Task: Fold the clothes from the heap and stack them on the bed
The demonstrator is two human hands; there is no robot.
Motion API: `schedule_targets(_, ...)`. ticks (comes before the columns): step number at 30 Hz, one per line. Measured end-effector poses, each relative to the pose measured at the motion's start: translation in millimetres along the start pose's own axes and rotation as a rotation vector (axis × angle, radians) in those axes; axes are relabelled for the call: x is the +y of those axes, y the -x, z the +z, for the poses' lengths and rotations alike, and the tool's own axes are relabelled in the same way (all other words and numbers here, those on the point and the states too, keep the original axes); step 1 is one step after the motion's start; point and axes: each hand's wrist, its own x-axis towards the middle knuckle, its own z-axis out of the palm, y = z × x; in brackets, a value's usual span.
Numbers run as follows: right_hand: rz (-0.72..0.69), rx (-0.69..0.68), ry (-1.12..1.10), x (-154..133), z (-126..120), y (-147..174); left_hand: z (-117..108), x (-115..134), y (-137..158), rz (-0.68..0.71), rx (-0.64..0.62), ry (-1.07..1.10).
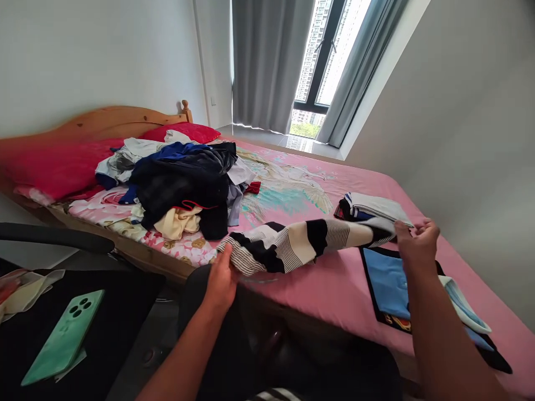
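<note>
A black and cream striped garment is stretched sideways between my two hands above the bed's near edge; its exact kind does not show. My left hand grips its left end, fingers closed on the cloth. At the other end, my right hand pinches the fabric, in front of a folded stack of clothes. Below my right hand lies a folded blue garment with black edges, partly hidden by my forearm. A light blue and white folded piece lies right of that forearm.
A heap of loose clothes covers the bed's left part, near red pillows. Pink bedding stretches to the window side. At lower left, a green phone rests on a black surface, beside a chair armrest.
</note>
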Motion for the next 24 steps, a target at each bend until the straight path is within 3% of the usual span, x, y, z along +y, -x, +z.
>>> schedule_targets(1, 0.046, -0.078, -0.089, 2, -2, 18, 0, -12, 6, -0.066, -0.039, -0.02)
schedule_targets(4, 0.081, -0.684, -0.315, -8, 0, 107, 1, -47, 26, -0.231, -0.171, -0.102)
schedule_targets(6, 0.012, -0.885, -0.303, -22, 7, 171, 3, -64, 42, -0.293, -0.257, -0.16)
schedule_targets(8, -0.102, -0.903, -0.311, -33, 19, 220, 7, -76, 58, -0.31, -0.339, -0.215)
schedule_targets(10, -0.177, -0.826, -0.306, -36, 32, 247, 10, -81, 71, -0.269, -0.446, -0.299)
schedule_targets(12, -0.187, -0.745, -0.321, -34, 41, 253, 8, -81, 77, -0.126, -0.543, -0.474)
schedule_targets(14, -0.171, -0.683, -0.353, -31, 43, 246, -1, -77, 76, 0.132, -0.594, -0.75)
schedule_targets(16, -0.169, -0.612, -0.362, -30, 38, 234, -15, -72, 69, 0.459, -0.556, -1.013)
schedule_targets(19, -0.197, -0.534, -0.325, -36, 25, 222, -35, -67, 51, 0.853, -0.353, -1.276)
schedule_targets(21, -0.217, -0.537, -0.296, -43, 19, 221, -42, -69, 40, 0.96, -0.254, -1.436)
schedule_targets(24, -0.25, -0.557, -0.279, -51, 20, 225, -42, -78, 27, 0.944, -0.358, -1.632)
